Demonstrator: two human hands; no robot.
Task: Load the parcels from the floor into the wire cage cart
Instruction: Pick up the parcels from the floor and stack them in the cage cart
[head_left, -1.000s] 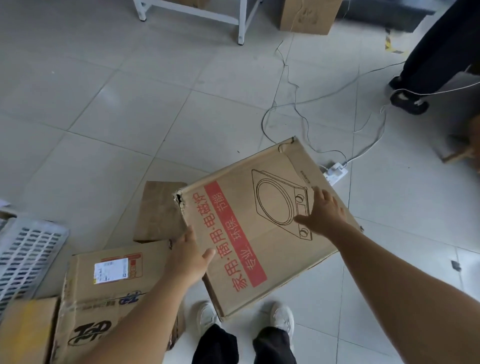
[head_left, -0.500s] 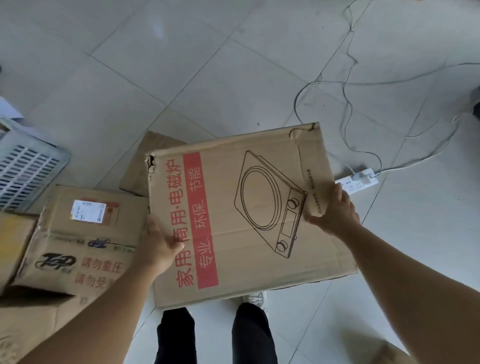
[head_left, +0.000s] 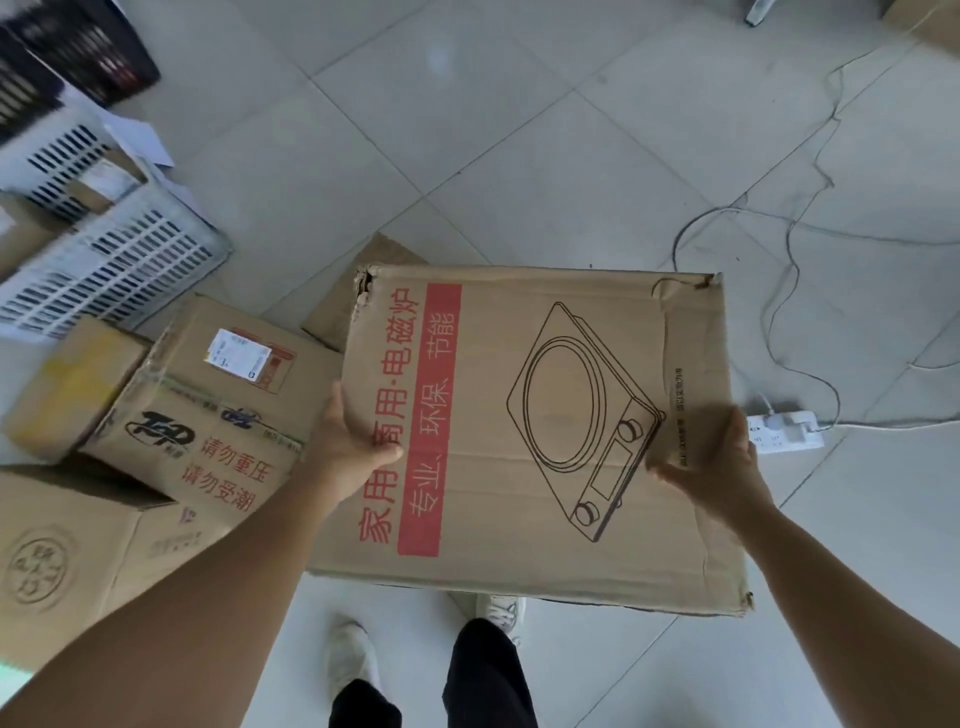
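A large flat cardboard parcel (head_left: 530, 426) with a red text band and a cooktop drawing is held up off the tiled floor. My left hand (head_left: 348, 441) grips its left edge, thumb on top. My right hand (head_left: 711, 457) grips its right edge, thumb over the printed face. Other parcels lie on the floor to the left: a box with a white label (head_left: 208, 410), a yellowish box (head_left: 67, 389) and a bigger box (head_left: 72, 561) at the lower left. No wire cage cart is clearly in view.
White slotted plastic crates (head_left: 104, 260) and a black crate (head_left: 88, 47) stand at the upper left. A flat cardboard sheet (head_left: 358, 280) lies behind the parcel. A white power strip (head_left: 784, 431) and loose cables (head_left: 800, 234) cross the floor on the right. My feet (head_left: 498, 608) are below.
The cooktop parcel has been lifted off the floor and turned level. Both hands moved from resting on it to gripping its side edges. The view swung left and down.
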